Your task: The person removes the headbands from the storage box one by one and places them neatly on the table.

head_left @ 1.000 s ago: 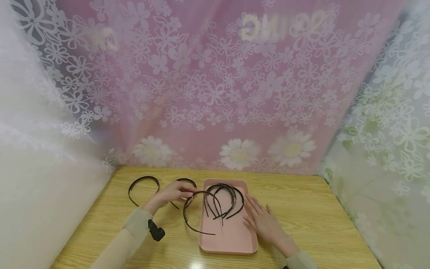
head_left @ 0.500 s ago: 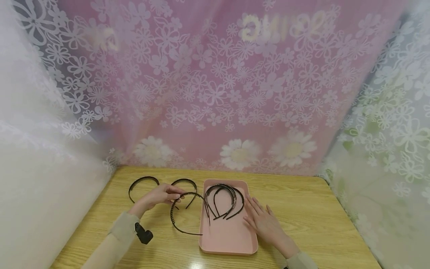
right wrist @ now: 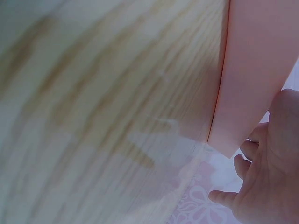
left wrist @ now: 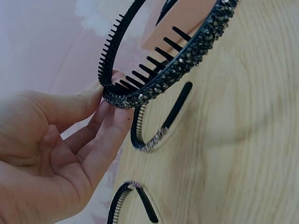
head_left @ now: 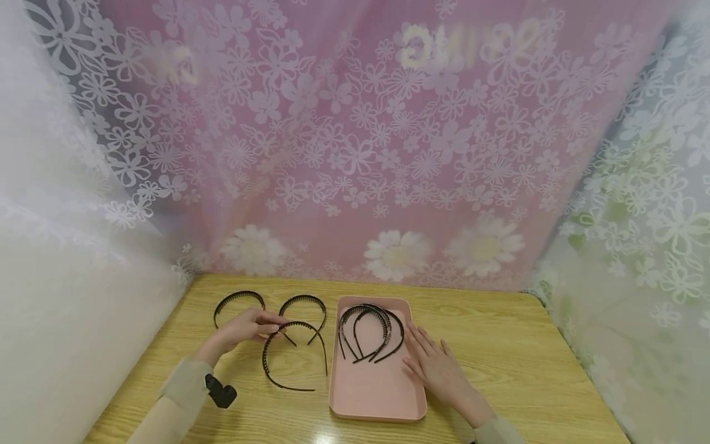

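Note:
My left hand (head_left: pixel 246 328) pinches a black toothed headband (head_left: pixel 265 354) between thumb and fingers, left of the tray. In the left wrist view dark faceted stones cover the outside of this headband (left wrist: pixel 187 65), and comb teeth line its inside. Two more headbands lie behind it on the table, one at the far left (head_left: pixel 238 294) and one nearer the tray (head_left: pixel 304 298). A pink tray (head_left: pixel 377 394) holds several overlapping headbands (head_left: pixel 363 308) toward its far end. My right hand (head_left: pixel 440 370) rests with straight fingers against the tray's right side.
The wooden table (head_left: pixel 510 357) runs back to a pink flowered curtain (head_left: pixel 355 154). Pale cloth walls stand at the left (head_left: pixel 66 277) and right (head_left: pixel 638 296). A black wrist camera (head_left: pixel 220 391) sits on the left sleeve.
My left hand has moved left, carrying the headband from over the tray's left edge to above the table beside it. The right hand has stayed at the tray.

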### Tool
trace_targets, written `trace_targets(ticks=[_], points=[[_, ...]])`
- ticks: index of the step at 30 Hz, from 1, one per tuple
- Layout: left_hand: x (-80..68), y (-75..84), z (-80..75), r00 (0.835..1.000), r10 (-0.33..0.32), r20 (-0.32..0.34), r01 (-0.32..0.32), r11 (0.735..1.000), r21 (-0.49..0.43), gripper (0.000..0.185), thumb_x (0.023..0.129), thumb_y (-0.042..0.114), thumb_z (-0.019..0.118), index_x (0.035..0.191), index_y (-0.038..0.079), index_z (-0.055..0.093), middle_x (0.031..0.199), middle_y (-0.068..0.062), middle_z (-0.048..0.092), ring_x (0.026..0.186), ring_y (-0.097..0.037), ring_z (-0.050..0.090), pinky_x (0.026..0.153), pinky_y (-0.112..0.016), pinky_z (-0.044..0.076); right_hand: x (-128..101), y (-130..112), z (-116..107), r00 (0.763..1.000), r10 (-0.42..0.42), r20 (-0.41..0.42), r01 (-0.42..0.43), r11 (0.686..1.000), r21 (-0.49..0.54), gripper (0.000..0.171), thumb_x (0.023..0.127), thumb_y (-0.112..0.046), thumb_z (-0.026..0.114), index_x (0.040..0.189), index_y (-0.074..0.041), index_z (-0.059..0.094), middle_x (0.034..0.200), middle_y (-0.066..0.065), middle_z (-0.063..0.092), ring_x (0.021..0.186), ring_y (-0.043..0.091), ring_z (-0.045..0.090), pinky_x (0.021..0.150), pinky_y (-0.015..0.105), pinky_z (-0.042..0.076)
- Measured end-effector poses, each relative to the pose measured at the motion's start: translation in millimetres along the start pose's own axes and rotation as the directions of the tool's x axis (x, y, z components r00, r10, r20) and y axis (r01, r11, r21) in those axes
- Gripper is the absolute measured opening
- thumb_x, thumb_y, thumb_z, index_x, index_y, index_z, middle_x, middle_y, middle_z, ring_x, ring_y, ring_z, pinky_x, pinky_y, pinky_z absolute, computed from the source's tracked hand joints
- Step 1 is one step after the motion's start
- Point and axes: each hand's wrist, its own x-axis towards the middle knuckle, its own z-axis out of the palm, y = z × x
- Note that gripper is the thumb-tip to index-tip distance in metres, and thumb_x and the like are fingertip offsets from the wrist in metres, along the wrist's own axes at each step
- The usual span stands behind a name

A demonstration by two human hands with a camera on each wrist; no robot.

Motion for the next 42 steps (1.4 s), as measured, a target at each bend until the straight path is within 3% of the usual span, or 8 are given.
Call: trace_targets(ticks=[8,13,27,35,39,42], points=[[-15.2,-10.2,-7.7,1.000,-0.006,0.001,0.006,1.000,0.014,0.036,0.105,0.009,0.054,0.138,-0.006,0.058,0.138,-0.028,0.058,0.118,-0.044,0.061,0.092,-0.048,0.057,-1,-1,-1,1.000,-0.006,-0.017,0.006,0.999,0.033,0.065,0.103,-0.037,0.059,0.157,-0.007,0.038,0.163,0.010,0.034,0.148,0.034,0.035,0.112,0.071,0.028],[-27.0,-15.1,-16.2,1.000,-0.020,0.005,0.020,0.999,0.042,0.037,0.105,0.012,0.057,0.136,-0.007,0.060,0.130,-0.027,0.064,0.114,-0.043,0.063,0.089,-0.048,0.058,-2,0,-1,0.999,-0.028,-0.047,0.029,0.999,0.027,0.066,0.102,-0.035,0.061,0.156,-0.006,0.039,0.161,0.012,0.038,0.145,0.036,0.039,0.109,0.071,0.031],[-46.6,-26.8,-34.8,0.999,-0.047,0.012,0.044,0.989,0.142,0.033,0.104,0.006,0.055,0.131,-0.011,0.062,0.129,-0.030,0.063,0.109,-0.042,0.065,0.086,-0.051,0.058,-1,10,12,0.995,-0.052,-0.090,0.051,0.999,-0.011,0.066,0.101,-0.041,0.060,0.156,-0.008,0.042,0.161,0.010,0.039,0.144,0.034,0.041,0.107,0.070,0.034],[-51.0,-28.3,-43.7,0.999,-0.036,0.001,0.034,0.970,0.242,0.027,0.102,-0.001,0.055,0.124,-0.011,0.067,0.115,-0.025,0.069,0.086,-0.029,0.066,0.072,-0.039,0.058,0,10,11,0.998,-0.033,-0.061,0.032,0.999,-0.014,0.067,0.101,-0.042,0.060,0.157,-0.010,0.039,0.163,0.007,0.035,0.148,0.030,0.036,0.110,0.069,0.033],[-50.4,-30.8,-49.0,1.000,-0.014,0.008,0.011,0.952,0.307,0.024,0.100,-0.004,0.055,0.117,-0.011,0.070,0.098,-0.023,0.072,0.069,-0.015,0.058,0.057,-0.025,0.046,0,11,11,0.998,-0.026,-0.052,0.025,1.000,-0.015,0.067,0.102,-0.042,0.059,0.158,-0.011,0.038,0.163,0.006,0.034,0.148,0.030,0.035,0.111,0.069,0.032],[-51.1,-32.9,-52.3,1.000,0.001,0.008,-0.003,0.928,0.372,0.022,0.098,-0.008,0.055,0.111,-0.011,0.073,0.086,-0.020,0.073,0.062,-0.010,0.053,0.054,-0.021,0.039,0,10,12,0.998,-0.029,-0.059,0.028,0.999,-0.015,0.067,0.102,-0.042,0.059,0.157,-0.011,0.039,0.163,0.006,0.035,0.148,0.030,0.036,0.111,0.069,0.032]])
